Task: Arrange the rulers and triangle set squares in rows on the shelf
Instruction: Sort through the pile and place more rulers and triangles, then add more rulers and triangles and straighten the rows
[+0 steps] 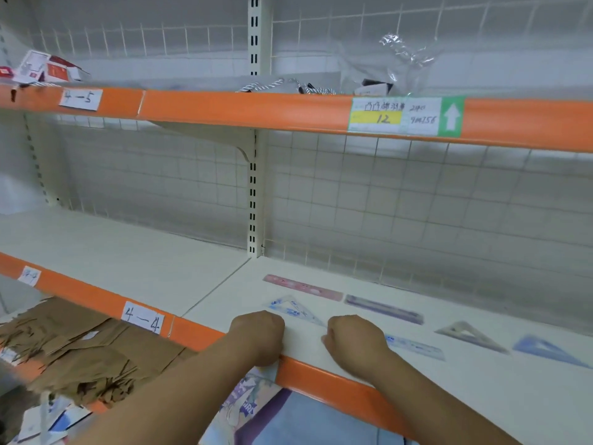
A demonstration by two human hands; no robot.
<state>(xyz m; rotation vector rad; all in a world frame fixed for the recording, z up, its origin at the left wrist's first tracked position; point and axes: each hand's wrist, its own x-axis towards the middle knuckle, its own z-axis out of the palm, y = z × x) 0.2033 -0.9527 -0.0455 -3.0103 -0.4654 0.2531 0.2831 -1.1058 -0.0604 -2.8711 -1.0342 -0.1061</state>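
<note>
Now our left hand (256,338) rests knuckles-up on glossy orange lip (321,377) of matte white shelf (144,277), fingers curled; whether they grip anything, we cannot tell. Our right hand (354,343), curled likewise, covers end of clear blue ruler (415,346) just behind lip. Farther behind lip: clear printed triangle (295,308), grey triangle (470,335), blue triangle (548,350); farthest, flat pink ruler (303,287) and purple ruler (383,309), end to end.

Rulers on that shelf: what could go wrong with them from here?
1. The blue ruler ends right at the right hand; pulling that hand away might drag it crooked.
2. The clear set square lies just behind the left hand and shows faintly on the pale shelf; a knuckle could knock it askew.
</note>
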